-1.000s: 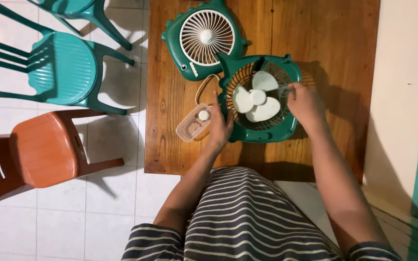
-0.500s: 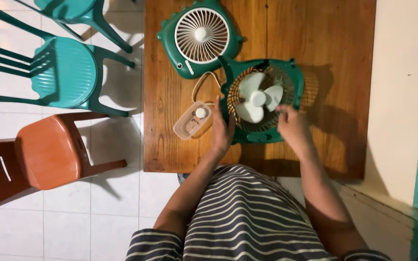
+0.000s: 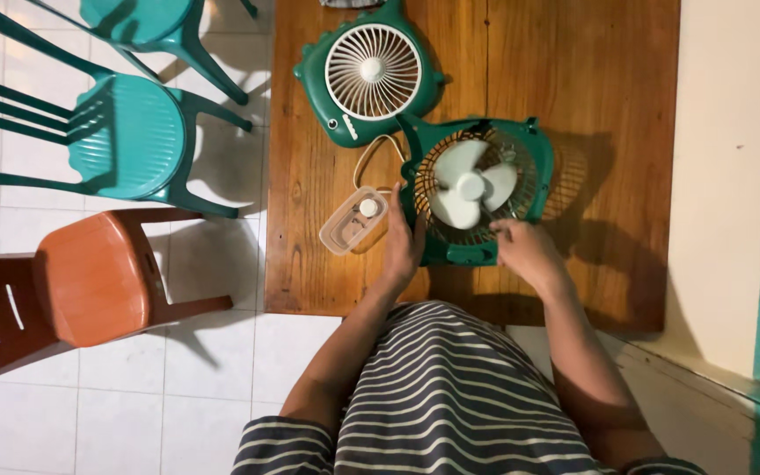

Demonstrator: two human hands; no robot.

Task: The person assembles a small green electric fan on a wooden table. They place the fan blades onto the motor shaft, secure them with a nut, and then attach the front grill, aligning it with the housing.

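Observation:
A green fan body (image 3: 534,180) lies flat on the wooden table (image 3: 591,79), its white three-blade propeller (image 3: 471,186) uncovered over a wire grille. My left hand (image 3: 402,246) presses against the fan's left edge. My right hand (image 3: 525,249) rests on the fan's lower right rim, fingers curled at the grille. Whether it pinches something small I cannot tell. The detached green front cover with a white grille (image 3: 371,75) lies just beyond the fan.
A small clear plastic box (image 3: 352,222) holding a white cap sits left of my left hand, with a pale cord (image 3: 371,157) behind it. Two teal plastic chairs (image 3: 125,132) and an orange chair (image 3: 90,277) stand on the tiled floor at left. A cream wall borders the table's right.
My right hand slid from the fan's right side down along the rim to its lower right edge. The propeller has turned. My left hand stayed on the left edge.

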